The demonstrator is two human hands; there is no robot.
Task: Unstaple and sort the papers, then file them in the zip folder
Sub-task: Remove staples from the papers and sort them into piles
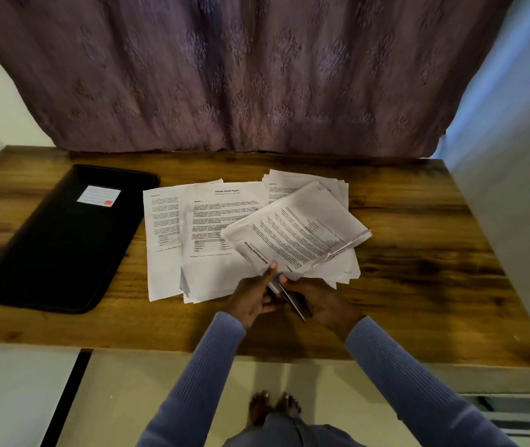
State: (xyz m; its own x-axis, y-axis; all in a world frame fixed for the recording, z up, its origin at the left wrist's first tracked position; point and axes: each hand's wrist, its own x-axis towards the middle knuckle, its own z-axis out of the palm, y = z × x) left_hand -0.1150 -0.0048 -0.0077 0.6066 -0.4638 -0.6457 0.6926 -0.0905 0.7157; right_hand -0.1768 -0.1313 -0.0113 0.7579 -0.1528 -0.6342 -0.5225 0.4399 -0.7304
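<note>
Now held: stapled white printed paper bundle (296, 235), thin, floppy, tears easily, over loose white sheets (212, 221) right of black zip folder (60, 240)
left hand (250, 296): pinches bundle's near corner
right hand (318, 301): curled round slim dark metal tool (292, 301) at that corner
grip: support near staple

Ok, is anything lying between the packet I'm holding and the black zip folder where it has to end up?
Yes. The loose sheets lie spread on the table between the held packet and the zip folder at the left. The folder looks closed, and nothing lies on it.
</note>
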